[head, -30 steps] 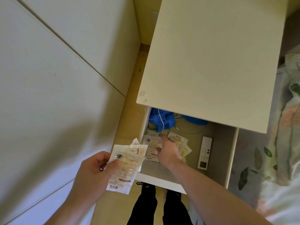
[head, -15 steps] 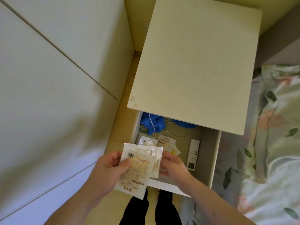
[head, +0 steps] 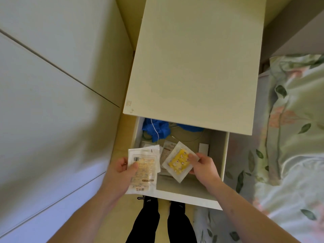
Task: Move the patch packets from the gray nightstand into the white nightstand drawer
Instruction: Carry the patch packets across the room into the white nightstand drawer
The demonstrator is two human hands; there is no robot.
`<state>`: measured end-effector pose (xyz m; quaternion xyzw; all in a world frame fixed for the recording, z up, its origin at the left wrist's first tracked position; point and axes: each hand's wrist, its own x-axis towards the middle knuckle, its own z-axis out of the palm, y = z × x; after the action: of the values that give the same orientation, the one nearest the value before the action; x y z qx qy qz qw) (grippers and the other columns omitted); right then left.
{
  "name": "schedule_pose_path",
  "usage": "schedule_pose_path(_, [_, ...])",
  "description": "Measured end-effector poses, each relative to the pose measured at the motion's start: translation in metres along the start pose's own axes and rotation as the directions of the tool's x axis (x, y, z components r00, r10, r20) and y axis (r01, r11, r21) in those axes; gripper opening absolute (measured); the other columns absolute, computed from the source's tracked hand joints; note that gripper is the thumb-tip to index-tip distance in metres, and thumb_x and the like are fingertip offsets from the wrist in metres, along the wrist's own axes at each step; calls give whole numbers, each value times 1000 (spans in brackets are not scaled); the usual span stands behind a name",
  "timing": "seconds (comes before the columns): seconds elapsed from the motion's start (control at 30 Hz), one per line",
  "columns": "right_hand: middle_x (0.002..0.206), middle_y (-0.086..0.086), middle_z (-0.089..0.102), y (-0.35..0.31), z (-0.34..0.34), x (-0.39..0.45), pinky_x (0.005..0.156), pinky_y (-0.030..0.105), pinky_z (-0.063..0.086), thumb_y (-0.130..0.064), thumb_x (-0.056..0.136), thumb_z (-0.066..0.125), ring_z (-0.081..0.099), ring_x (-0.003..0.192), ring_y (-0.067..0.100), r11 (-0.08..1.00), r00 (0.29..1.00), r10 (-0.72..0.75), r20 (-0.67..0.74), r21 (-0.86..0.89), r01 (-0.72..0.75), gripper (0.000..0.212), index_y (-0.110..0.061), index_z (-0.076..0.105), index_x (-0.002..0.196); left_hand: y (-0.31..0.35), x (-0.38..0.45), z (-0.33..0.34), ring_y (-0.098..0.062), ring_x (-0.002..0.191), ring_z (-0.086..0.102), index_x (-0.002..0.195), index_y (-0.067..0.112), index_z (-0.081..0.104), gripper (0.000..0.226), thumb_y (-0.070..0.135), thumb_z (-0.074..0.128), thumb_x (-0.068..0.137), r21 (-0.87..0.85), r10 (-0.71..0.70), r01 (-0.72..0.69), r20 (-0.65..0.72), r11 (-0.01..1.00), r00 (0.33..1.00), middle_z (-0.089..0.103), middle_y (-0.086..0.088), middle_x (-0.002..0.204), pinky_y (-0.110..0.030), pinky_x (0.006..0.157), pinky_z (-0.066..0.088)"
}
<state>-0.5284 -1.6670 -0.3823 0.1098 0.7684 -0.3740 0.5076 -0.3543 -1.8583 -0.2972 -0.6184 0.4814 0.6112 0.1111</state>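
Standing over the open drawer (head: 225, 155) of the white nightstand (head: 196, 64), looking straight down past black trouser legs (head: 161, 223) to the wooden floor (head: 122, 130).

Left hand (head: 121, 174): gripping a small stack of patch packets (head: 143, 171), thumb curled over the front of the top packet, fingers behind; stack hanging over the drawer's left front corner, partly outside the drawer wall.

Right hand (head: 204, 168): pinching a single yellow patch packet (head: 179, 161) by its right edge, thumb on top, fingers beneath; packet tilted like a diamond and hovering above the drawer interior, apart from the left-hand stack.

Lying inside the drawer beneath both hands: more patch packets (head: 167, 148), pale and partly covered, resting on the drawer bottom near its left side.

Sitting further back in the drawer: a crumpled blue cloth (head: 156, 128) with a thin white cable (head: 155, 128) trailing across it, both partly under the nightstand top. Showing just beyond the right hand: the top end of a white remote (head: 203, 149).

Bordering the scene: white cabinet doors (head: 52, 88) at the left, a leaf-and-flower patterned bedcover (head: 289, 137) at the right, close beside the drawer's right wall.
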Motion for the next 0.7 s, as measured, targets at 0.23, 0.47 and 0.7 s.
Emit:
schedule_pose_path(0.23, [89,-5,73,9,15,41,68,35,61,-39,103,56,69,79,16,841,991,-122,59,-524,135,20,-29,72,105,-16,15,-9,-20,85,78,107,28,70,13,21,62,100,17,6,-4,-81,1000,997,79,7,97,-48,80,62])
schedule_pose_path(0.47, [122,-4,68,4,23,43,82,32,54,-36,95,69,66,106,19,668,980,-183,-81,-741,64,43,-32,59,137,-18,27,1,-9,82,76,107,31,69,12,25,61,101,44,62,-58,-75,997,995,78,12,95,-30,66,59])
schedule_pose_path(0.7, [108,-5,77,-8,25,3,85,39,63,-43,101,59,75,95,17,1000,971,5,239,24,-11,30,-28,64,126,-16,29,20,-9,89,75,111,31,67,15,26,55,104,19,61,-62,13,998,998,77,8,101,-24,64,58])
